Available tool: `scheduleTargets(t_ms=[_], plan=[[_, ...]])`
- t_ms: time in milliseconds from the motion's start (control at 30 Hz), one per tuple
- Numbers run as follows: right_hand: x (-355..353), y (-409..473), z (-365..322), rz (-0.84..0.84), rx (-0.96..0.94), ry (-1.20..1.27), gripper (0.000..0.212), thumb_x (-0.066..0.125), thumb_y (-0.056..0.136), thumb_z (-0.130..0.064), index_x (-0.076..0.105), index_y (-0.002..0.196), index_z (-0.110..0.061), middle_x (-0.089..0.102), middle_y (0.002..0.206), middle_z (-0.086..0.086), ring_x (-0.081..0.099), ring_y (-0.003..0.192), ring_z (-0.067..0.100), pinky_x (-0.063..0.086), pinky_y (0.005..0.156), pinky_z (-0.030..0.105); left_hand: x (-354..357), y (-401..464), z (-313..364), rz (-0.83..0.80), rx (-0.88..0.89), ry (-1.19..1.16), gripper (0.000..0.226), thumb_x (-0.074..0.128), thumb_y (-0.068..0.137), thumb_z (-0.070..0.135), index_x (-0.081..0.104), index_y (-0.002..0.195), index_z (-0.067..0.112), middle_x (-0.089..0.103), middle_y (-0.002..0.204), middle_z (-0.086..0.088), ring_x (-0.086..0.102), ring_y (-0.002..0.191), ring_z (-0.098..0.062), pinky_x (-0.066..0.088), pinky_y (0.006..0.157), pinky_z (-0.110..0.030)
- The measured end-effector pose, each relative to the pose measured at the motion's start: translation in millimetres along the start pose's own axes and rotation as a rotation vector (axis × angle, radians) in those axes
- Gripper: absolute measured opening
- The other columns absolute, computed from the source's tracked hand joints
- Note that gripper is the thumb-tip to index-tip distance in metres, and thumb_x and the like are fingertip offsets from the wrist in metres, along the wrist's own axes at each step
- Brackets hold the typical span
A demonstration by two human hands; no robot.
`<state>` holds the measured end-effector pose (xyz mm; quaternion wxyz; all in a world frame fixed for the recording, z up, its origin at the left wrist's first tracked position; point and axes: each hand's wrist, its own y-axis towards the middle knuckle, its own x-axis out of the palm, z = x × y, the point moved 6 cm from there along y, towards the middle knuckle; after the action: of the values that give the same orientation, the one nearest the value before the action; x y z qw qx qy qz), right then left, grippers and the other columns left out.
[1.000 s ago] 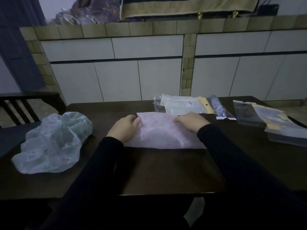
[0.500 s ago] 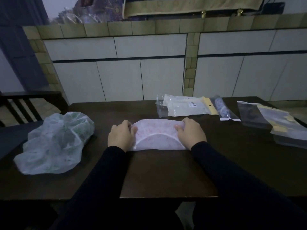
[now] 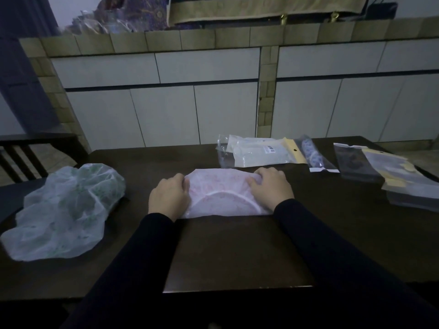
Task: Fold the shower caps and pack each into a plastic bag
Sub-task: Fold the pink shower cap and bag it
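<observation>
My left hand (image 3: 169, 197) and right hand (image 3: 270, 189) grip opposite ends of the pink shower cap (image 3: 223, 193), its long axis running left-right between them.

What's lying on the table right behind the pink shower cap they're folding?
Behind the pink shower cap lies a packed white bag with a yellow header, overlapping a clear bag on its left. Whatever is beneath the white bag is covered. Both hands grip the cap's ends.

You're in a dim home dining room: dark wooden table (image 3: 237, 252), slatted chair (image 3: 26, 157), tiled wall (image 3: 213, 100) (cloth (image 3: 261, 8) draped above).
</observation>
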<state>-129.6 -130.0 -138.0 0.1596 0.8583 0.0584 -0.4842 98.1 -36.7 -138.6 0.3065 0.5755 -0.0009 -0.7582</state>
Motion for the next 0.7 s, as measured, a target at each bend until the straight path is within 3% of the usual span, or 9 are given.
scheduleTargets(t_ms=[100,167,233,300,400,533,600,700], plan=[[-2,0,-7,0.001,-0.022,-0.107,0.032,0.038,0.097,-0.035,0.055,0.119,-0.020,0.053,0.120,0.004,0.045,0.111,0.022,0.036,0.094,0.041,-2,-1,9,-0.022,0.047,0.122,0.019,0.040,0.097,0.028,0.055,0.107,0.021,0.064,0.091,0.000,0.060,0.080,-0.019,0.051,0.075,-0.036],[-5,-1,-9,-0.006,-0.026,-0.092,0.029,0.041,0.093,-0.028,0.056,0.117,-0.022,0.053,0.120,0.003,0.045,0.111,0.022,0.034,0.094,0.041,-5,2,15,-0.059,0.067,0.147,0.028,0.041,0.095,0.027,0.051,0.121,0.024,0.065,0.102,0.000,0.061,0.090,-0.021,0.047,0.085,-0.039],[-7,0,-9,-0.026,-0.008,-0.021,0.027,0.048,0.086,-0.023,0.060,0.111,-0.024,0.056,0.116,0.001,0.046,0.109,0.021,0.034,0.095,0.040,-11,6,23,-0.065,0.083,0.135,0.028,0.036,0.096,0.029,0.055,0.116,0.026,0.065,0.102,0.001,0.060,0.095,-0.021,0.039,0.089,-0.042],[-9,4,-8,-0.039,0.024,0.033,0.022,0.053,0.083,-0.025,0.064,0.102,-0.025,0.060,0.106,-0.002,0.051,0.104,0.020,0.037,0.096,0.040,-16,11,32,-0.090,0.088,0.047,0.030,0.032,0.096,0.037,0.061,0.096,0.026,0.064,0.090,0.006,0.059,0.087,-0.017,0.037,0.091,-0.042],[-7,17,-12,-0.086,0.067,0.046,0.021,0.052,0.085,-0.039,0.065,0.088,-0.023,0.063,0.090,-0.004,0.054,0.094,0.019,0.035,0.089,0.039,-10,19,39,-0.182,0.084,-0.034,0.026,0.043,0.091,0.044,0.057,0.078,0.027,0.058,0.077,0.011,0.050,0.073,-0.009,0.040,0.082,-0.033],[6,28,-11,-0.141,0.084,0.079,0.028,0.050,0.088,-0.044,0.065,0.085,-0.020,0.063,0.083,-0.002,0.055,0.084,0.018,0.041,0.092,0.041,6,26,34,-0.233,0.129,-0.264,0.013,0.052,0.090,0.037,0.055,0.081,0.028,0.061,0.083,0.009,0.053,0.075,-0.004,0.035,0.058,-0.019],[13,29,-10,-0.144,0.054,0.136,0.020,0.052,0.088,-0.039,0.063,0.086,-0.022,0.062,0.085,-0.003,0.056,0.086,0.019,0.044,0.092,0.040,12,26,29,-0.256,0.125,-0.381,0.014,0.053,0.092,0.039,0.051,0.080,0.031,0.060,0.081,0.011,0.054,0.076,-0.002,0.035,0.059,-0.020],[11,29,-14,-0.069,-0.044,0.209,0.016,0.057,0.089,-0.039,0.059,0.091,-0.023,0.062,0.087,-0.005,0.058,0.085,0.015,0.048,0.080,0.033,14,27,25,-0.203,0.140,-0.301,0.017,0.049,0.093,0.044,0.049,0.091,0.027,0.058,0.083,0.012,0.056,0.077,-0.010,0.037,0.063,-0.027]])
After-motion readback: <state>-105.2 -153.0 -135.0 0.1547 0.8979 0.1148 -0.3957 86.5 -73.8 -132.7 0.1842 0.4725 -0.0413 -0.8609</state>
